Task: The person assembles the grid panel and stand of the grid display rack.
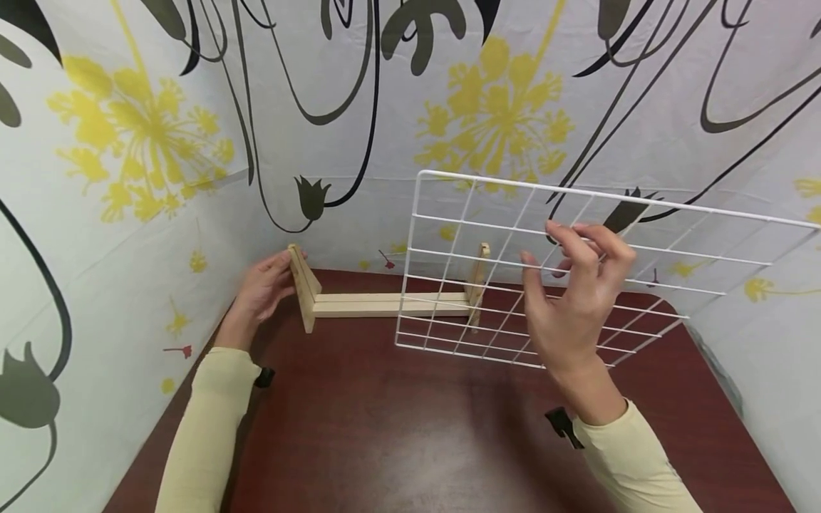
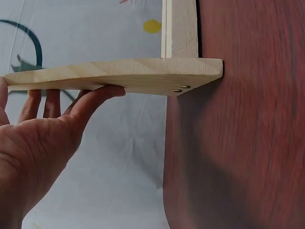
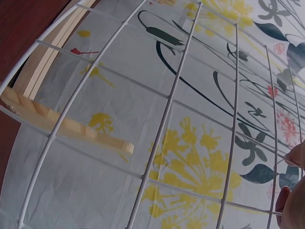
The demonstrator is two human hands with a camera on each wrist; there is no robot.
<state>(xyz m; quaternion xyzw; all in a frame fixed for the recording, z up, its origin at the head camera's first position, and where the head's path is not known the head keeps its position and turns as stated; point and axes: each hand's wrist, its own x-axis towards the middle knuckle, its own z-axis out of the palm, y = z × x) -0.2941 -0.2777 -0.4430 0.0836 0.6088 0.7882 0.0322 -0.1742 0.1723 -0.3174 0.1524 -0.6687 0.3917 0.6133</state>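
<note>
A pale wooden stand (image 1: 365, 306), with two slanted side panels joined by a long bar, stands at the back of the table. My left hand (image 1: 259, 288) holds its left side panel (image 1: 304, 288) near the top; in the left wrist view the thumb lies along the panel's outer face. Two screw heads (image 2: 181, 89) show low on that face. My right hand (image 1: 574, 306) grips a white wire grid (image 1: 514, 229), fingertips hooked through the mesh. The grid is held up tilted, and its left part overlaps the stand's right side panel (image 1: 477, 281) in the head view.
The dark red-brown table (image 1: 385, 427) has rounded back corners. A white cloth (image 1: 359, 149) with yellow and grey plant prints hangs behind it and along both sides, close to the stand. The grid reaches far to the right.
</note>
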